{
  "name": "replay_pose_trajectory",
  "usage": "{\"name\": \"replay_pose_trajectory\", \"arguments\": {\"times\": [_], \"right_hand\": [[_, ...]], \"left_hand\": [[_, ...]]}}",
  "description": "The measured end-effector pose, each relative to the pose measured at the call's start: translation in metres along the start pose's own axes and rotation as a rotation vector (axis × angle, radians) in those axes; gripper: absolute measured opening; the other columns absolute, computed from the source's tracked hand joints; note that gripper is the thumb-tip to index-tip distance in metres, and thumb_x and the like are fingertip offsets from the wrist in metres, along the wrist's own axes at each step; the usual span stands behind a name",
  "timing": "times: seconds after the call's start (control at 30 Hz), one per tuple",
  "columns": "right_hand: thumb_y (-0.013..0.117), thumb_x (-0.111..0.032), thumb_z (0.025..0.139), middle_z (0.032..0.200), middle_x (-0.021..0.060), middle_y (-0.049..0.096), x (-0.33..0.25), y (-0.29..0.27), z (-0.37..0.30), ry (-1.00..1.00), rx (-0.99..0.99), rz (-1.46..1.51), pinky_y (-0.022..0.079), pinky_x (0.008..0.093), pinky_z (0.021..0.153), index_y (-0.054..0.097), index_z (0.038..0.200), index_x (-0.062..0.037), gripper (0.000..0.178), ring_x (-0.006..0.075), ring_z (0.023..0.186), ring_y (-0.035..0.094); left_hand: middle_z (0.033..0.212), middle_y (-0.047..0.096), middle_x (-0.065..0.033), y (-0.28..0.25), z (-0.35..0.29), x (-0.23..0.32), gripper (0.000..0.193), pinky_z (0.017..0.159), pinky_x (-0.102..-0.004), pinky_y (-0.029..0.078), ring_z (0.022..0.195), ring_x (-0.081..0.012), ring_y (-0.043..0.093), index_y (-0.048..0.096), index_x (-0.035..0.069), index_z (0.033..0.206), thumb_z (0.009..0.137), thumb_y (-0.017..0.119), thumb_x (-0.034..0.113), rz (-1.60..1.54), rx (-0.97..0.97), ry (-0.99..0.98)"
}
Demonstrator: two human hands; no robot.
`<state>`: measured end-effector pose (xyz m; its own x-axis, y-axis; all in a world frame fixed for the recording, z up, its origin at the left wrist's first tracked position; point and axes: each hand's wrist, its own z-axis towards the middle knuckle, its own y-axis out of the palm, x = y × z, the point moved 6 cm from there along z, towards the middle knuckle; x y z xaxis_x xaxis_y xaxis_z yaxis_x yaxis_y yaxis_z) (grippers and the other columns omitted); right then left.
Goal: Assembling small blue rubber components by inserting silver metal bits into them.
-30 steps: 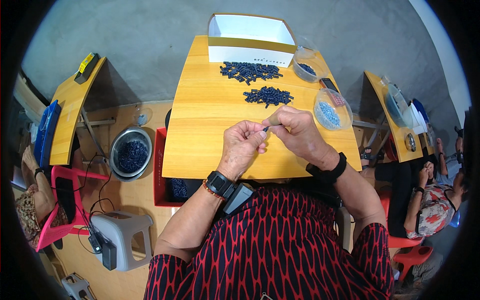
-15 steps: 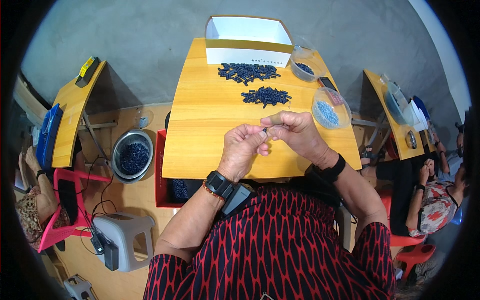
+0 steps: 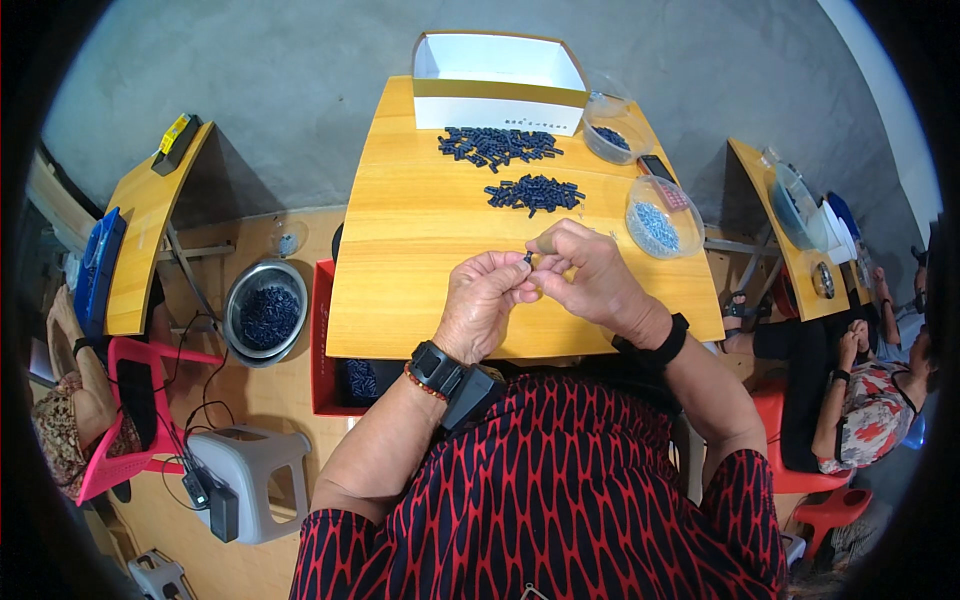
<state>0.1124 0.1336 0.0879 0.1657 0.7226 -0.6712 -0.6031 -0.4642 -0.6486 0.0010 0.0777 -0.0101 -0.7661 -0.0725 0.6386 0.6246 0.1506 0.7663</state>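
Over the near half of the wooden table point(image 3: 400, 290), my left hand point(image 3: 478, 300) pinches a small black cylindrical part point(image 3: 528, 258) between thumb and fingertips. My right hand point(image 3: 595, 280) is closed against it from the right, its fingers curled and its thumb close to the part. Whatever lies between the right fingertips is too small to make out. Beyond my hands are two heaps of small black cylindrical pieces, a nearer heap point(image 3: 535, 194) and a farther heap point(image 3: 500, 147). A clear round bowl point(image 3: 688, 232) with tiny light-blue pieces stands to the right of my hands.
A white box with gold edges point(image 3: 490, 110) stands at the table's far end, beside a clear tub point(image 3: 612, 150) of dark pieces. A dark flat device point(image 3: 656, 168) lies near the right edge. Left on the floor are a metal basin point(image 3: 240, 345) and grey stool point(image 3: 250, 450). People sit at both sides.
My right fingers have curled in more and drawn slightly back from the left fingertips, so the black part shows more. My left hand has barely moved.
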Motion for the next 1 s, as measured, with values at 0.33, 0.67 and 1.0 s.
{"name": "replay_pose_trajectory", "arguments": {"times": [0.33, 0.67, 1.0], "right_hand": [[0.072, -0.012, 0.077, 0.088, 0.0180, 0.057, -0.005, 0.005, 0.000, -0.084, 0.004, -0.187, 0.051, 0.0415, 0.068, 0.060, 0.097, 0.0023, 0.027, 0.0372, 0.080, 0.061], [0.070, -0.007, 0.078, 0.083, 0.0161, 0.058, -0.002, 0.003, -0.004, -0.107, -0.020, -0.153, 0.050, 0.0390, 0.062, 0.060, 0.101, 0.0027, 0.026, 0.0314, 0.070, 0.062], [0.071, -0.010, 0.078, 0.080, 0.0165, 0.057, 0.001, 0.007, -0.003, -0.129, -0.050, -0.163, 0.048, 0.0417, 0.061, 0.053, 0.089, 0.0004, 0.024, 0.0359, 0.070, 0.060]], "left_hand": [[0.094, 0.069, -0.0143, 0.003, -0.001, 0.005, 0.013, 0.078, -0.0334, 0.057, 0.084, -0.0208, 0.068, 0.064, -0.006, 0.100, 0.095, 0.056, 0.003, -0.045, -0.020, -0.032], [0.093, 0.069, -0.0135, 0.003, -0.002, 0.001, 0.011, 0.078, -0.0336, 0.059, 0.080, -0.0194, 0.069, 0.064, -0.002, 0.101, 0.096, 0.058, 0.006, 0.091, -0.013, -0.095], [0.090, 0.069, -0.0143, 0.000, -0.001, -0.001, 0.008, 0.075, -0.0336, 0.059, 0.079, -0.0203, 0.069, 0.063, -0.004, 0.097, 0.095, 0.059, 0.002, 0.089, 0.017, -0.049]]}}
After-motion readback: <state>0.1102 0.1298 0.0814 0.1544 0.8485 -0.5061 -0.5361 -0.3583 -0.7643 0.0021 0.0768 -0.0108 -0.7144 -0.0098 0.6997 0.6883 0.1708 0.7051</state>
